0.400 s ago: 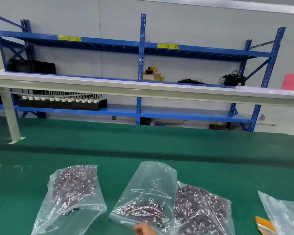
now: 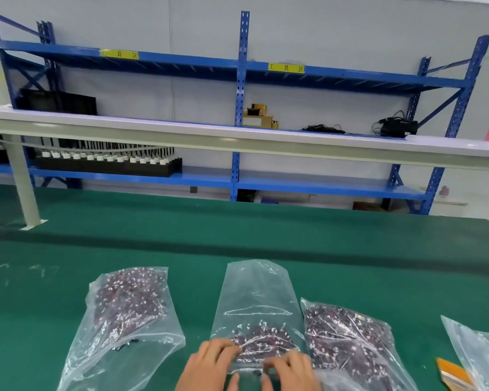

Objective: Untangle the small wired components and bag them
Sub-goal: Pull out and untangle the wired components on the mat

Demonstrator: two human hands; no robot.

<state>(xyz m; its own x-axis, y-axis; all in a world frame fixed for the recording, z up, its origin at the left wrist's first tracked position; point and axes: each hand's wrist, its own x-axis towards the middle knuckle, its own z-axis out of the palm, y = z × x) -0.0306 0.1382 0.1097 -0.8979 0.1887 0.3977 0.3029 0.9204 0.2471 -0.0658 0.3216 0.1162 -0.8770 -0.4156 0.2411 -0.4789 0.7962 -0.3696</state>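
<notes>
- Two bare hands are working at the bottom edge of the view. The left hand (image 2: pixel 209 362) and the right hand (image 2: pixel 291 371) are each curling their fingers over the near end of the middle bag (image 2: pixel 259 294). Their thumbs are tucking in at its edge, so both seem to be pinching the plastic rather than lying flat.
- Small wired components (image 2: pixel 263 341), dark red with white flecks, are sitting in a clump in the near part of that clear bag, just beyond the fingertips. The far part of the bag is lying flat and empty on the green mat (image 2: pixel 237 244).
- Judging by the grip, the person is probably bunching the parts together and controlling that end of the bag. Which end is open is not showing.
- Fuller bags are flanking it, likely sorted batches being kept within reach. The left bag (image 2: pixel 124 311) is lying apart, while the right bag (image 2: pixel 347 342) is touching the middle one.
- Another clear bag (image 2: pixel 480 359) is peeking in at the right edge, with an orange object (image 2: pixel 452 372), unidentifiable, just beside it.
- Blue shelving (image 2: pixel 239 108) is standing against the wall behind, carrying two yellow labels. The right label (image 2: pixel 286 68) is reading 工具区. The left label (image 2: pixel 119 54) is too blurred to read in full.
</notes>
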